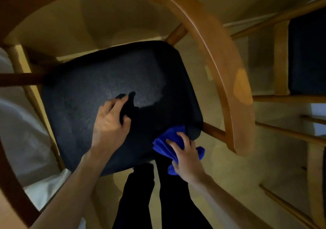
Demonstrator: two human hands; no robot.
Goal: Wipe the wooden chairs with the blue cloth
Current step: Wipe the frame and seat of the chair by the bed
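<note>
Down at the near right corner of the dark seat (109, 91), the right hand (187, 160) has its fingers curled over the bunched blue cloth (164, 140) — gripping it and pressing it against the seat's edge, with folds of cloth spilling out on both sides of the hand and below the palm. Part of the cloth lies on the seat corner; the rest hangs off it, over the floor (229, 175).

Nearer the middle of the seat, the left hand (111, 121) rests on the cushion with its fingers bent. It is hard to say whether it pinches anything — a dark shape under the fingers may be only shadow, so I cannot tell its hold.

Around the seat curves the wooden chair (227, 80) frame, its broad bent rail sweeping from the far side round to the right, with a pale worn patch on it. Spindles join the rail to the seat at the far and right corners.

Farther right stands a second wooden chair (280, 57), also with a dark seat. At the near edge the person's dark trouser legs (141, 198) show below the seat.
</note>
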